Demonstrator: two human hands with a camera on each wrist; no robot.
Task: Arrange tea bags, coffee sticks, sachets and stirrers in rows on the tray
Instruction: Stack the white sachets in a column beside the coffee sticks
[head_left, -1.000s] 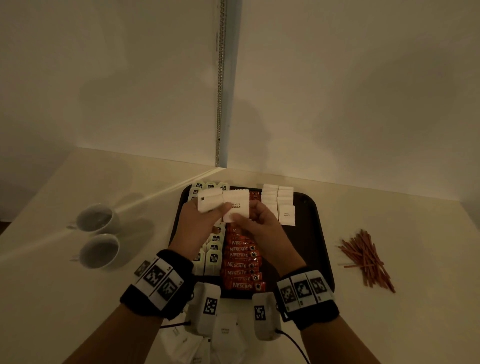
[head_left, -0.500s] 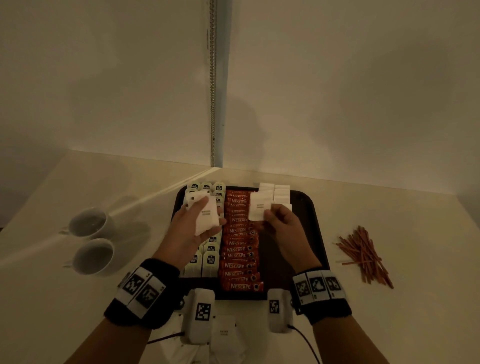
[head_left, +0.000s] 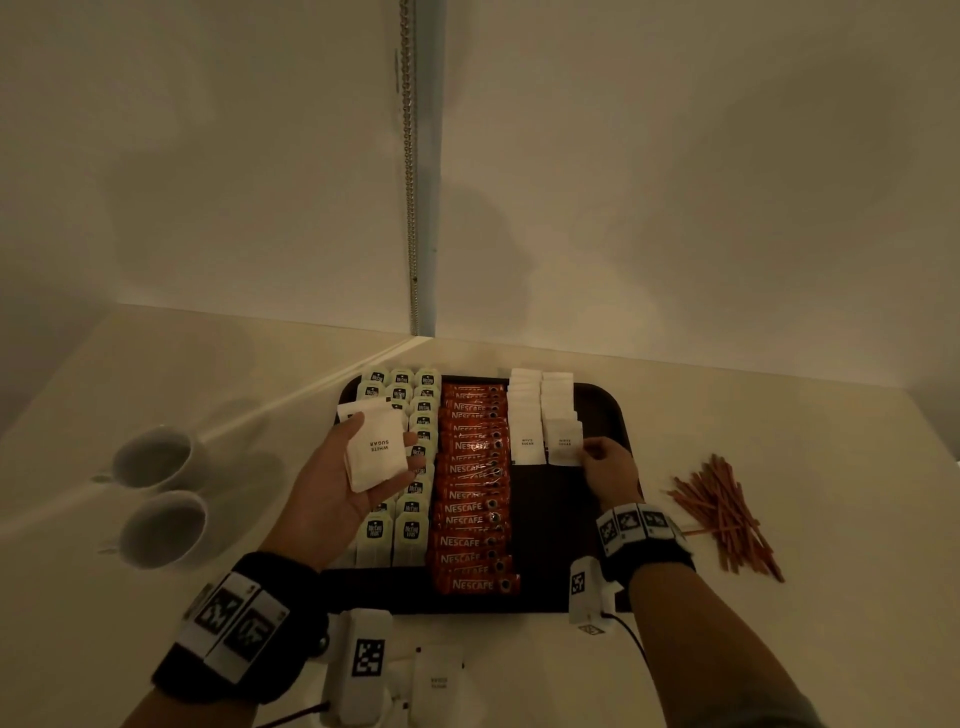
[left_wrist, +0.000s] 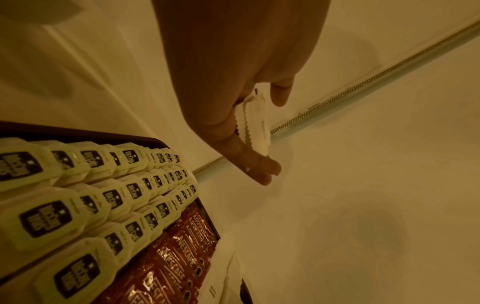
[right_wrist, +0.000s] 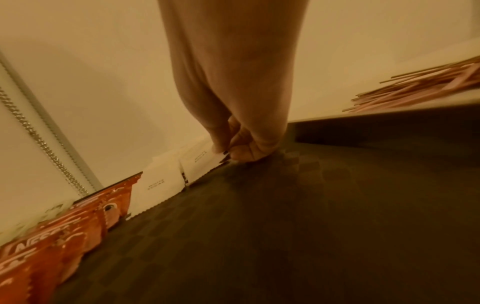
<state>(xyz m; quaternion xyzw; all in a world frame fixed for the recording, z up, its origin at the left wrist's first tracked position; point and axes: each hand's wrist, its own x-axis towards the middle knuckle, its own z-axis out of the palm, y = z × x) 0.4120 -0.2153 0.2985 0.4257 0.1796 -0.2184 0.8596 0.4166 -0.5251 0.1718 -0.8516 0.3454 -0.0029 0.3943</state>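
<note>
A dark tray (head_left: 563, 545) holds rows of pale tea bags (head_left: 410, 530), red Nescafe coffee sticks (head_left: 472, 499) and two rows of white sugar sachets (head_left: 527, 441). My left hand (head_left: 348, 467) hovers palm up over the tea bags and holds a small stack of white sugar sachets (head_left: 375, 449) (left_wrist: 255, 125) between thumb and fingers. My right hand (head_left: 605, 467) (right_wrist: 241, 148) pinches the right edge of a sugar sachet (head_left: 564, 442) (right_wrist: 201, 162) lying at the near end of the right sachet row. Brown stirrers (head_left: 722, 514) lie piled on the table right of the tray.
Two white cups (head_left: 156, 499) stand on the table to the left. More white sachets (head_left: 439, 680) lie on the table at the near edge, below the tray. The near right part of the tray is bare. Walls meet in a corner behind the tray.
My right hand has carried one sachet rightward and down onto the near end of the right sachet row. My left hand has turned palm up with the remaining stack.
</note>
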